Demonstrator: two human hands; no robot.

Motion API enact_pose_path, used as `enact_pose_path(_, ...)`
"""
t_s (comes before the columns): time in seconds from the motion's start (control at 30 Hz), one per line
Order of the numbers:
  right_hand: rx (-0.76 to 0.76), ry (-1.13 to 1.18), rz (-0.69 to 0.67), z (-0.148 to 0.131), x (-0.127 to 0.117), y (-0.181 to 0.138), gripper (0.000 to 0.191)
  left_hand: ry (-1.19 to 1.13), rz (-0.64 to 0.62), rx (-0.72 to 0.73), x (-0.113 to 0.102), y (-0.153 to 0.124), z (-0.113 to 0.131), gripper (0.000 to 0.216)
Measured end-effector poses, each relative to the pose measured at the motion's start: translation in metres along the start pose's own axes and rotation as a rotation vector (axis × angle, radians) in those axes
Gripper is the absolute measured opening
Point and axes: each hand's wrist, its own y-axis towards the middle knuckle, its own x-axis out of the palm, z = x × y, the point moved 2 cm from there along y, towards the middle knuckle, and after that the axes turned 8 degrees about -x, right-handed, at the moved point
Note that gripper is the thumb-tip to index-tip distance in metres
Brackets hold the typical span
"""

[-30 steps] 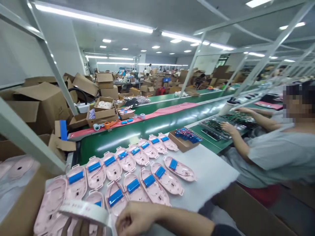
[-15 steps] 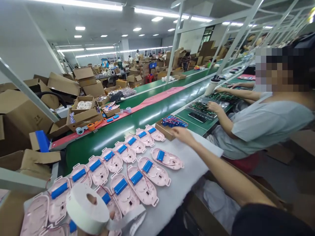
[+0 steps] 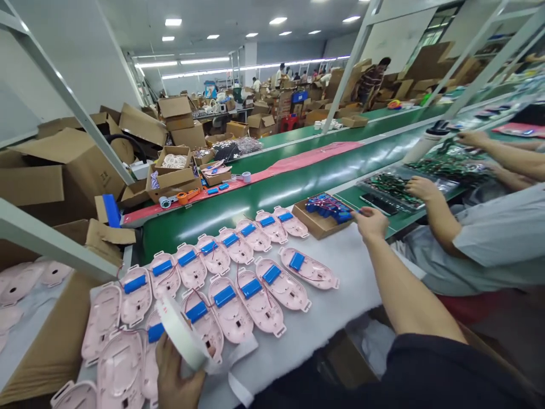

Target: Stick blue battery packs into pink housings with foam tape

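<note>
My left hand [image 3: 176, 372] is wrapped round a roll of white tape [image 3: 185, 332], whose loose end trails onto the padded surface. Beneath and around it are pink plastic shell halves [image 3: 234, 312], most with a blue battery pack [image 3: 223, 295] and thin red and black wires. My right hand [image 3: 372, 223] is closed in a pinch at the right end of a small cardboard box [image 3: 310, 223]. Inside the box lie several blue battery packs with wires [image 3: 330, 207]. Whatever is between the right fingertips is too small to make out.
A green conveyor belt [image 3: 272, 190] runs behind the shells, with a pink strip [image 3: 306, 159] along it. At right a co-worker's hand [image 3: 426, 190] touches bagged circuit boards [image 3: 392, 187] beside a phone [image 3: 378, 204]. Cardboard boxes [image 3: 72, 165] crowd the left; a metal post [image 3: 59, 238] stands nearby.
The view has swung rightward. My right hand has moved from the box's front to its right end. The tape roll has tilted in my left hand, and more of that hand shows.
</note>
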Motion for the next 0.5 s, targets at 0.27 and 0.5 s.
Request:
enact_pose_path(0.27, -0.026, 0.709, -0.278, -0.065, 0.012, -0.150, 0.035, 0.231, -0.162, 0.424, -0.003, 0.005, -0.004, 0.041)
enact_pose_path(0.5, 0.198, 1.013, -1.065, -0.149, 0.027, -0.352, 0.039, 0.357, -0.281, 0.420, -0.011, 0.004, 0.025, 0.047)
